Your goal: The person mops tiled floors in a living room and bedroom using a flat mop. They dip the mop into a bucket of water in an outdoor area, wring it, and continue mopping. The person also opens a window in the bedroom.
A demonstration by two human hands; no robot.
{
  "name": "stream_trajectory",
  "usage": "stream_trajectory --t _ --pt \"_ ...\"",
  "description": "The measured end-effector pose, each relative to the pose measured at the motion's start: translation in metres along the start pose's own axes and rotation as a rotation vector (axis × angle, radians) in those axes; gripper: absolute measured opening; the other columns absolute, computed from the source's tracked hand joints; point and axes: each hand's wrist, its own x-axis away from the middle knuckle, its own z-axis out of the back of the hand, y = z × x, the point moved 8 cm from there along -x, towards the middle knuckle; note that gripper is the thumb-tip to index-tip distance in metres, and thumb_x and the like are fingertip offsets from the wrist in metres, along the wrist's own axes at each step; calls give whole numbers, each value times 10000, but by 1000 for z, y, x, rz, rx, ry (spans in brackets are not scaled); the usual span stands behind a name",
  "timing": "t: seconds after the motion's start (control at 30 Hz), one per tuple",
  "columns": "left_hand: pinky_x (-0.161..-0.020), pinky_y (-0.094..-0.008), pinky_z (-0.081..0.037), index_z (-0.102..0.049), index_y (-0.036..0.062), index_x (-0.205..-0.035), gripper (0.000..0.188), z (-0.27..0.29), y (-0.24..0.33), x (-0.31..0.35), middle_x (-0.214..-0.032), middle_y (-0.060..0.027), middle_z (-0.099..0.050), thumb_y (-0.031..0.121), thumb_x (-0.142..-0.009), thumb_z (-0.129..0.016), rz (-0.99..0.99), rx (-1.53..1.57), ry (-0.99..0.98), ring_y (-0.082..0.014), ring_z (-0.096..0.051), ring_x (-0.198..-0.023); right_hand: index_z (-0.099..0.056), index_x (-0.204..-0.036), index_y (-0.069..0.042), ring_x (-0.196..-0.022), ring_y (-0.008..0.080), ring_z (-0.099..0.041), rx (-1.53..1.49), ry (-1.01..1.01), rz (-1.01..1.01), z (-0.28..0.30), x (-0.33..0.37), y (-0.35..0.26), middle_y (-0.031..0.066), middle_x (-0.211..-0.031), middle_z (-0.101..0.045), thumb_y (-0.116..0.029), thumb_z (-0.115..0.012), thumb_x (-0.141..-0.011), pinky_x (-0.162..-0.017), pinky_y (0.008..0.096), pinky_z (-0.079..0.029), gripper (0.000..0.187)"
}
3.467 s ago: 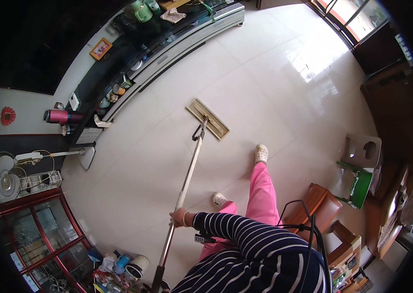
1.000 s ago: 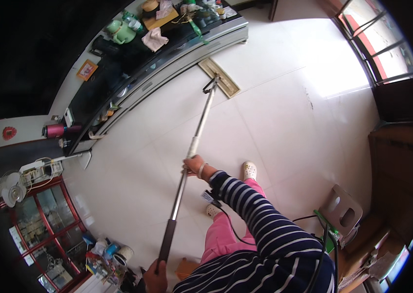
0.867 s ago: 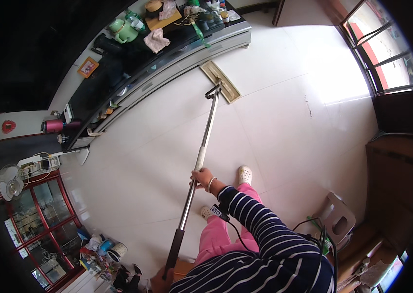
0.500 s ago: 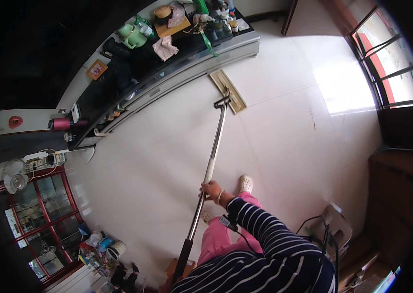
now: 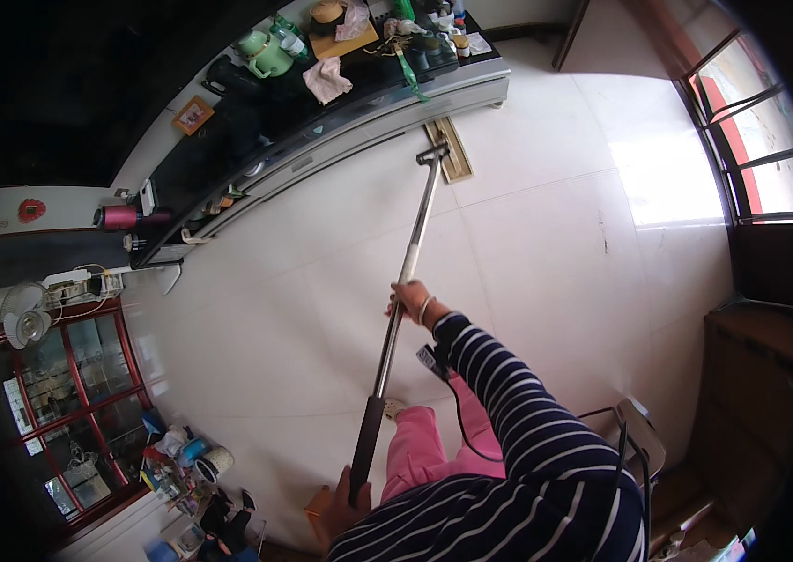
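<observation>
I have the right hand (image 5: 407, 298) clasping the silver metal mop pole (image 5: 387, 361), the left hand (image 5: 345, 510) its black tubular handle (image 5: 368, 445), probably for leverage.

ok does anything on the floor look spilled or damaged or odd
Yes: a dark streak on the floor tiles, to the right of the flat mop head. It stands out against the pale surface; whether dirt or damage, I can't tell.

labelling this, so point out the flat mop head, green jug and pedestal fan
Flat mop head (image 5: 457, 161), head view: top plate
Green jug (image 5: 270, 59), head view: middle of body
Pedestal fan (image 5: 31, 325), head view: centre hub
</observation>
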Motion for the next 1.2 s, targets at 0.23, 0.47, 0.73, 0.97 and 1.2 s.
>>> stream_trajectory --t 0.23,0.47,0.73,0.97,1.2 --pt "-547 -441 -482 -552 86 -1329 555 35 61 -79 -633 -183 -604 113 -787 -664 -206 -28 39 -371 -627 -591 -521 -857 24 -577 226 -611 -64 -15 297 -1 -16 -100 89 -708 -553 -137 -682 -861 -562 413 -610 228" --pt "-576 -431 -501 -586 105 -1309 609 69 86 -79 -685 -201 -623 10 -708 -624 -314 -175 12 -373 -637 -617 -476 -921 26 -576 233 -564 -236 30 241 0 7 -97 106 -752 -516 -99 -541 -903 -559 428 -600 142" --pt "-571 -426 -500 -505 88 -1373 701 97 87 -53 -626 -113 -595 22 -688 -641 -469 -348 -47 -306 -623 -587 -467 -902 -4 -584 227 -556 -398 -66 259 20 41 -83 82 -703 -484 -86 -515 -928 -601 437 -581 99" --pt "-560 -424 -495 -493 86 -1377 686 88 39 -2 -630 -121 -605 24 -707 -622 -563 -353 -113 -312 -621 -583 -473 -918 -22 -595 229 -556 -424 -55 297 48 72 5 75 -716 -490 -121 -515 -937 -620 447 -571 109" --pt "-553 -433 -490 -496 97 -1371 655 35 -22 34 -630 -117 -606 40 -726 -598 -731 -249 -157 -320 -612 -572 -453 -927 -28 -591 243 -547 -483 130 260 135 91 97 86 -714 -482 -166 -501 -956 -601 456 -554 149"
